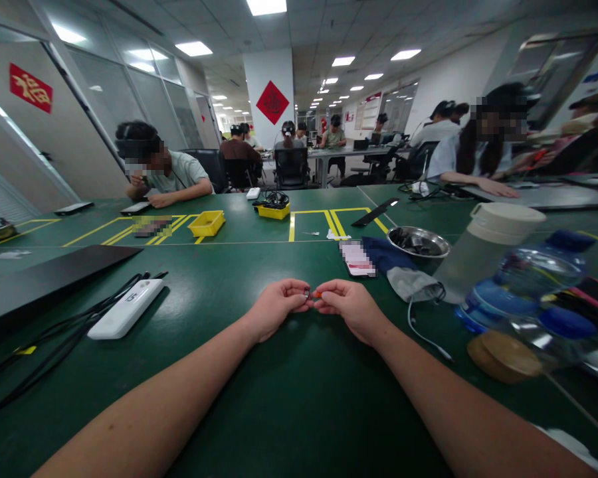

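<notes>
Both my hands meet over the middle of the green table (289, 398). My left hand (278, 307) is closed in a pinch on a tiny dark and silvery part (307, 292). My right hand (349, 307) is also pinched, holding a small orange piece (317, 293). The two small things almost touch between my fingertips. They are too small to name with certainty.
A white power bank (127, 308) with black cables lies at left beside a dark flat panel (44, 279). A phone (357, 259), blue cloth (385, 253), metal bowl (418, 241), lidded cup (483, 247) and water bottles (523, 279) crowd the right. Yellow trays (206, 223) and seated people are beyond.
</notes>
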`<state>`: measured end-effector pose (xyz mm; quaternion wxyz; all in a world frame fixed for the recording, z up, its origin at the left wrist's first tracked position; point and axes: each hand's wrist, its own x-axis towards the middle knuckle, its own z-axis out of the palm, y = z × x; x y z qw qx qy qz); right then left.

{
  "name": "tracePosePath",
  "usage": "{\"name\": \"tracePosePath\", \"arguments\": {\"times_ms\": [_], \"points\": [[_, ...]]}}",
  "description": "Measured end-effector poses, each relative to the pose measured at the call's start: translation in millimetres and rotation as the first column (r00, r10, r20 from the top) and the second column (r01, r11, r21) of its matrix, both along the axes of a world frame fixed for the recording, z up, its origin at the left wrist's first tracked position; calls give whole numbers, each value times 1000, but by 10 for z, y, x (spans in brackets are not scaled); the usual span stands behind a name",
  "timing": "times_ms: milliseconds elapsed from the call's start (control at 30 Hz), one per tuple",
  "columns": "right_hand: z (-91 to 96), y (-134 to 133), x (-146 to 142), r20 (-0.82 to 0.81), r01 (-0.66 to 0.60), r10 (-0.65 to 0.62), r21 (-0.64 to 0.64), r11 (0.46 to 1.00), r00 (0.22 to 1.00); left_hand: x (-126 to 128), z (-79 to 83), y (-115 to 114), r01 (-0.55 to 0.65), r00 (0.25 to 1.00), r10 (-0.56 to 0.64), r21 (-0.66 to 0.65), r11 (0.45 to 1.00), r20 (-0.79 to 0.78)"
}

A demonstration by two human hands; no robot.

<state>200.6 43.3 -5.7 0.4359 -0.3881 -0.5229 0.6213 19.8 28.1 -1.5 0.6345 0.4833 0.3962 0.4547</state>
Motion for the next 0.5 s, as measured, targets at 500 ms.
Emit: {"name": "tracePosePath", "arguments": {"times_ms": [500], "points": [[14,-7,-6,57,4,-6,32,999,998,-25,-29,15,19,1000,-19,22,1000,8]]}}
